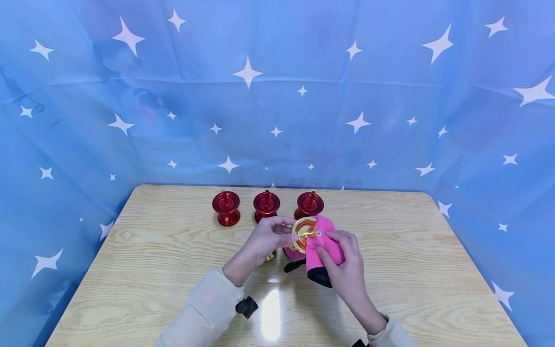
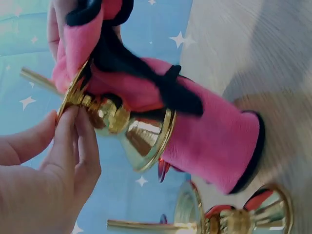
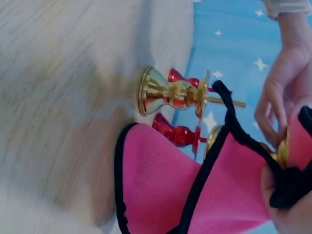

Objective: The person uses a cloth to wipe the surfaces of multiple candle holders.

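A gold candlestick (image 1: 303, 225) with a round dish and a thin upright stem is held tilted above the table. My left hand (image 1: 266, 237) pinches its dish rim between thumb and fingers, as the left wrist view shows. A pink cloth (image 1: 326, 250) with black edging lies against the dish, and my right hand (image 1: 349, 262) grips it there with thumb and fingers. The cloth's lower part (image 2: 219, 141) hangs down past the candlestick's base (image 2: 146, 139). Close by, a second gold candlestick (image 3: 161, 92) stands upright on the table, mostly hidden behind my left hand in the head view.
Along the back of the wooden table (image 1: 165, 250) stand three red candlesticks: one at left (image 1: 227, 205), one in the middle (image 1: 266, 202) and one at right (image 1: 310, 203). A blue curtain (image 1: 303, 120) with white stars rises behind and at both sides.
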Demonstrator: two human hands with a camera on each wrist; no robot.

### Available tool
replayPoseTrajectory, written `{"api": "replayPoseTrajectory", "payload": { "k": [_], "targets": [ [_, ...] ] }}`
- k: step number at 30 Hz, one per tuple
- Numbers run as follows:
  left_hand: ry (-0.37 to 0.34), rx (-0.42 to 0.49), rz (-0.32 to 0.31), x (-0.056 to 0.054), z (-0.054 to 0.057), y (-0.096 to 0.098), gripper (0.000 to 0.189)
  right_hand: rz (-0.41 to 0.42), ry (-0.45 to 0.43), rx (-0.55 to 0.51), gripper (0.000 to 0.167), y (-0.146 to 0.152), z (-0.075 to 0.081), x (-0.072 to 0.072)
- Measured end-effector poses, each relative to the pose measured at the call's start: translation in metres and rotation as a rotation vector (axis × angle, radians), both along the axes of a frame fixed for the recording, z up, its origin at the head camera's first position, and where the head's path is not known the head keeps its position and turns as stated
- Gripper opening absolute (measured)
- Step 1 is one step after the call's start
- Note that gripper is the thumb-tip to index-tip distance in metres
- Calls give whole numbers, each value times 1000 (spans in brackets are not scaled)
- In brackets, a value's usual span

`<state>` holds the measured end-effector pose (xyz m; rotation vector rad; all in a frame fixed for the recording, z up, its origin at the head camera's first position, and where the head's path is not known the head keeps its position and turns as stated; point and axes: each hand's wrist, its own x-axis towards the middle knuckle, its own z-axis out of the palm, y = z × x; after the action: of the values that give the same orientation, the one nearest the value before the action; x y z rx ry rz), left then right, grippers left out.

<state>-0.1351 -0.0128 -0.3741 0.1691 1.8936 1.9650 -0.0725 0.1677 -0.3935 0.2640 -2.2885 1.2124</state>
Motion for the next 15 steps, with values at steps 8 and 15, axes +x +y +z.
{"api": "replayPoseTrajectory", "payload": {
  "k": [8, 15],
  "targets": [
    [100, -121, -210, -2, 5, -5, 25, 278, 123, 202, 41, 12, 22, -13],
    [82, -65, -120, -1, 6, -2, 28, 193, 35, 158, 35, 17, 23, -14]
  ]
}}
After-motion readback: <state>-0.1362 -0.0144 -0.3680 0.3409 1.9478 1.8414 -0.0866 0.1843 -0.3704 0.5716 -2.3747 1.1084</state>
